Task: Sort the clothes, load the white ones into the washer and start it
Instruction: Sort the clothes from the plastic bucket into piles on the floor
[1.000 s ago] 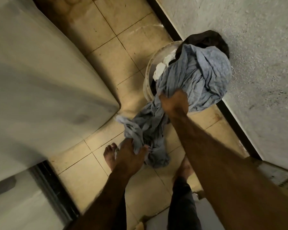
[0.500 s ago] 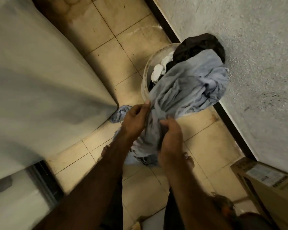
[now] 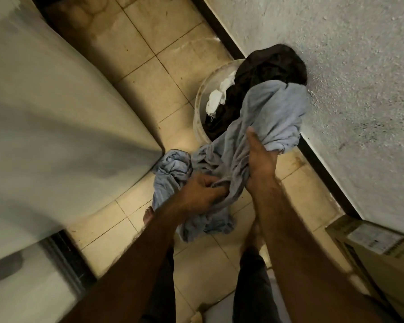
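A big pale appliance (image 3: 44, 136), blurred at this angle, fills the left side, its corner reaching down toward the tiled floor (image 3: 154, 85). A rough grey wall (image 3: 348, 78) takes up the right side, with a dark skirting strip running along its foot. A cardboard box (image 3: 383, 257) with a printed label sits at the lower right, against the wall. Between appliance and wall stands a round pale bucket (image 3: 200, 103), set on the floor just beside the skirting. A grey-blue cloth (image 3: 273, 113) spills out of the bucket over its near rim and hangs down to the floor, where a bunched end lies by the appliance corner. Behind it in the bucket sits a black garment (image 3: 271, 66), heaped above the rim and touching the wall, and a white piece (image 3: 216, 101) lies tucked in at the left of the black one, inside the bucket. The right hand (image 3: 261, 159) grips the cloth high up, fingers wrapped around a gathered fold near the bucket rim. The left hand (image 3: 201, 194) is lower, fingers curled tight on a twisted part of the same cloth. Both bare forearms reach in from below, and a bare foot (image 3: 148, 215) shows on the tiles under the left arm.
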Available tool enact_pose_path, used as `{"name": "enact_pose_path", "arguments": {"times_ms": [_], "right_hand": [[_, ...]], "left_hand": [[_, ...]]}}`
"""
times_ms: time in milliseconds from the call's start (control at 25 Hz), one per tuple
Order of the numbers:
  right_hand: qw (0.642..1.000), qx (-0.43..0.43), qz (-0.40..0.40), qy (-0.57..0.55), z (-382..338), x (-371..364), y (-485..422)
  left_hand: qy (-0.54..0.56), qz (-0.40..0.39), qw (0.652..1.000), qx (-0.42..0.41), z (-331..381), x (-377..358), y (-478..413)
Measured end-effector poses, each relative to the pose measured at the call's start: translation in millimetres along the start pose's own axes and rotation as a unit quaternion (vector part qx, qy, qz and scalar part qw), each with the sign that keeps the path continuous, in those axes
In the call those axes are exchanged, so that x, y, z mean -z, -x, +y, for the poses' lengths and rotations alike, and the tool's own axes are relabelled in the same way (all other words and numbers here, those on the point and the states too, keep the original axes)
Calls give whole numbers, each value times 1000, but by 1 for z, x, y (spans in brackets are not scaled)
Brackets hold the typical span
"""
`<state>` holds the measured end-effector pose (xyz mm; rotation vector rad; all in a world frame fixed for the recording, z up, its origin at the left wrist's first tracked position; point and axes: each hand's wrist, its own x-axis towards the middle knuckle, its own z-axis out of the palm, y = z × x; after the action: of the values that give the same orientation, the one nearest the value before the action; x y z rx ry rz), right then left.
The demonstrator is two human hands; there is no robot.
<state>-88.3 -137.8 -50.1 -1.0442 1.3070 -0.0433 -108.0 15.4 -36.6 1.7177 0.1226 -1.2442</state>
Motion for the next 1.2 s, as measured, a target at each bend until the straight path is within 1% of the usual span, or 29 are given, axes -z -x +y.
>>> {"name": "enact_pose_path", "arguments": {"times_ms": [40,120,200,240,280,360,400,440,480,520,560,600,640,680,760,840,880,920,960,1000,1080,1120,1160,1200], "right_hand": [[999,14,21,34,-3,-2,-8],[994,34,44,93,-7,-6,-8],[992,37,26,117,-5,-8,9],[991,45,-5,126,-2,-8,25],[987,61,-60,137,5,-6,43],[958,103,-194,186,20,1,76],[942,111,-241,206,27,7,86],[933,111,-264,216,31,12,88],[936,90,-270,206,31,17,87],[950,51,-256,171,30,21,82],[968,5,-220,123,27,24,75],[983,-33,-165,79,24,27,66],[991,-59,-110,41,21,29,55],[996,-65,-66,11,19,31,42],[998,-58,-30,-20,8,30,17],[998,-60,-12,9,-1,25,-4],[997,-65,-2,36,-5,22,-12],[996,-70,9,53,-10,20,-18],[996,-73,24,51,-15,20,-22],[996,-78,39,35,-22,22,-23],[993,-101,50,-30,-32,25,-13],[993,-106,40,-42,-34,25,0],[994,-108,17,-30,-32,25,17],[995,-101,-24,0,-27,25,37]], "left_hand": [[16,24,1000,6,-4,0,4],[98,107,989,18,-2,4,9],[184,176,967,21,10,10,6],[201,172,964,29,18,15,1],[216,136,966,30,26,21,-5],[245,56,968,22,40,30,-15],[233,42,971,17,45,34,-19],[190,58,980,16,47,37,-23],[131,96,987,14,50,38,-25],[83,137,987,4,51,37,-26],[65,169,983,-10,51,34,-24],[74,183,980,-24,51,31,-22],[85,178,980,-35,49,28,-19],[89,157,983,-42,46,25,-14],[64,64,995,-39,38,16,-2],[42,-48,998,-16,29,8,9],[39,-87,995,-8,25,5,13],[47,-99,994,1,22,2,15],[63,-88,994,15,19,2,15],[89,-57,994,28,17,3,14],[162,30,986,39,15,4,11],[188,72,979,36,16,5,8],[203,105,973,37,19,6,4],[210,119,969,43,26,8,-1]]}}
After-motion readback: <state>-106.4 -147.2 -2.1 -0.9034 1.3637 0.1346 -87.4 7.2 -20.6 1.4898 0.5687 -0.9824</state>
